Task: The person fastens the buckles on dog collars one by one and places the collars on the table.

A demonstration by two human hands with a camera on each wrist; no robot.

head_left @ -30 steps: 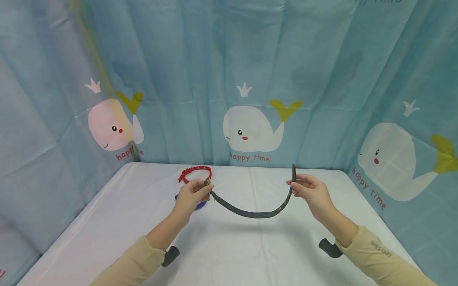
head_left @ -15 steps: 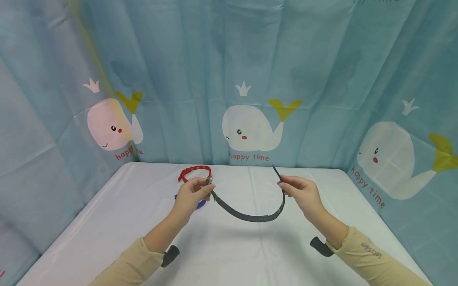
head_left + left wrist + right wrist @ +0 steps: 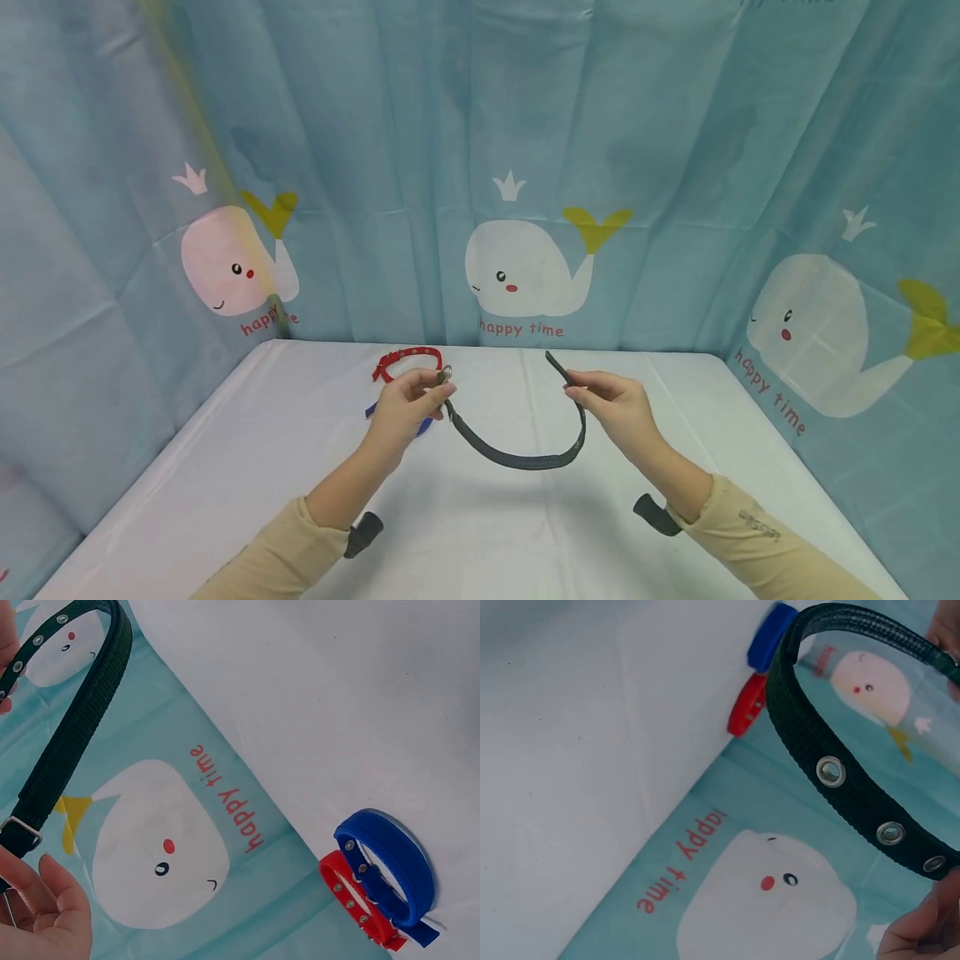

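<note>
Two hands hold a dark green collar (image 3: pixel 517 454) above the white tabletop (image 3: pixel 480 533), sagging in a U between them. The left hand (image 3: pixel 405 408) pinches the buckle end, the right hand (image 3: pixel 615 406) pinches the holed end. A red collar (image 3: pixel 405 360) and blue collar (image 3: pixel 390 859) lie near the far edge; the near tabletop lies bare.

A dark green webbing collar (image 3: pixel 517 454) hangs in a U-shaped loop above the white table, held at both ends. The left hand (image 3: pixel 401 408) pinches the end bearing a metal buckle (image 3: pixel 446 375), while the right hand (image 3: pixel 617 406) pinches the strap near its tapered tip, which juts up and toward the buckle. A row of silver eyelets (image 3: pixel 830 771) runs along that end.
</note>
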